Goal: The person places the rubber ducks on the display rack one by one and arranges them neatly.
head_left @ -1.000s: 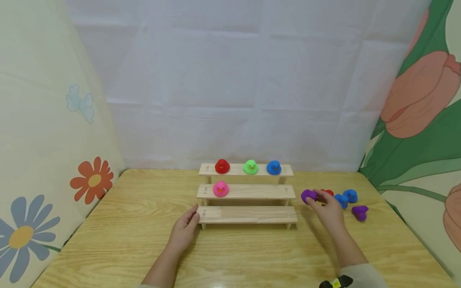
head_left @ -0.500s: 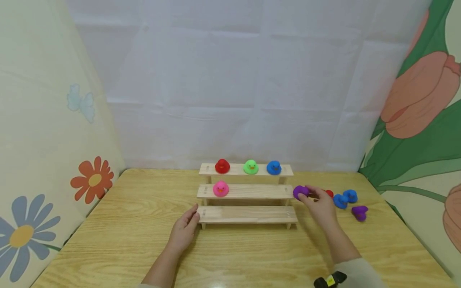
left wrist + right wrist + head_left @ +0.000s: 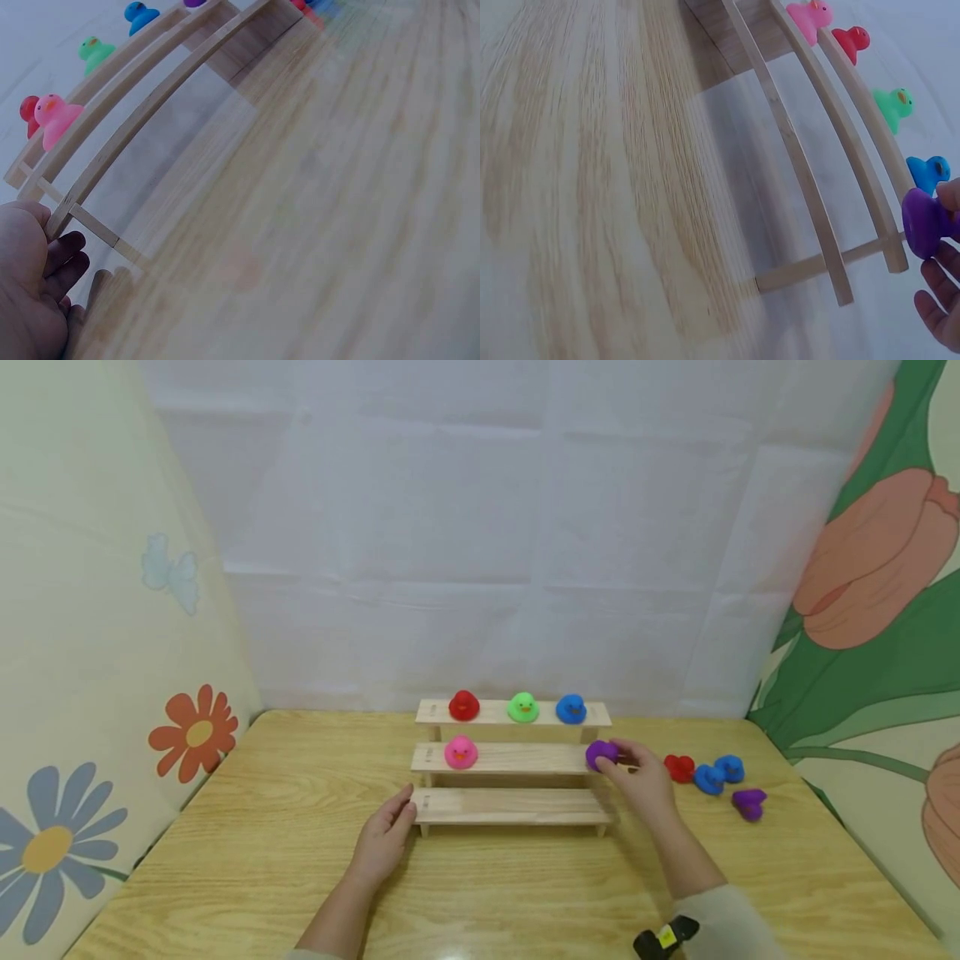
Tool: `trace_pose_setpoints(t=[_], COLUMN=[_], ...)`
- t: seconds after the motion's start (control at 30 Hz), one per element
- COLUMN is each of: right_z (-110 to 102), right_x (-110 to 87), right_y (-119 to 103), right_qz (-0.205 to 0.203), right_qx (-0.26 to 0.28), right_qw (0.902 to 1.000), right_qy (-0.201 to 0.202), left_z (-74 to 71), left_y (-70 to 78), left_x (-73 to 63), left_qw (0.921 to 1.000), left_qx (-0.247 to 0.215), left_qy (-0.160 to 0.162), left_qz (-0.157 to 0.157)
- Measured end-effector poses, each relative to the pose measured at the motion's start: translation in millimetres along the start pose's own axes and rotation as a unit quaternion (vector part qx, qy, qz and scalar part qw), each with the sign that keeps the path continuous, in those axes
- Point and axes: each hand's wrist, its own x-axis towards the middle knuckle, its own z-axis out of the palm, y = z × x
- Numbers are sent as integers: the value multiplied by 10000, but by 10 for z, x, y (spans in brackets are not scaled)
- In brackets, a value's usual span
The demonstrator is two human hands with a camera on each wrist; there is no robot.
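Observation:
A three-step wooden rack [image 3: 510, 807] stands on the table. My left hand [image 3: 384, 839] grips the left end of its lowest step, thumb above and fingers below in the left wrist view. My right hand [image 3: 642, 781] pinches a purple rubber duck [image 3: 601, 755] at the right end of the middle step. In the right wrist view the purple duck [image 3: 924, 223] is tilted, its base facing the camera; whether it touches the step I cannot tell. A pink duck [image 3: 461, 752] sits at the middle step's left. The top step bears a red duck [image 3: 464, 706], a green duck [image 3: 522, 707] and a blue duck [image 3: 571, 709].
Right of the rack, loose ducks lie on the table [image 3: 300, 793]: a red one [image 3: 679, 768], two blue ones [image 3: 709, 779] and another purple one [image 3: 749, 804]. A white cloth [image 3: 450, 527] hangs behind, with flower-patterned panels at both sides.
My right hand has carried the purple duck leftward, from beside the rack to the middle step's right end, uncovering the loose red duck. The left hand has stayed at the rack.

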Motion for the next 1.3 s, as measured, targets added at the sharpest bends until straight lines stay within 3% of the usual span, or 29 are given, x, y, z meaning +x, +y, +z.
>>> trace_pose_setpoints(t=[0.3, 0.9, 1.3], right_z=[157, 464, 655], right_x=[-15, 8, -13], right_y=[-82, -211, -319], right_qz=[127, -255, -245], right_qx=[225, 298, 146], right_qw=[9996, 9991, 9993], right_qy=[-85, -141, -232], left_z=[13, 14, 21], left_y=[-9, 5, -12], left_x=[27, 13, 13], left_qw=[10000, 9999, 9999], left_qx=[-40, -89, -111], left_qy=[0, -35, 6], left_qz=[-90, -127, -54])
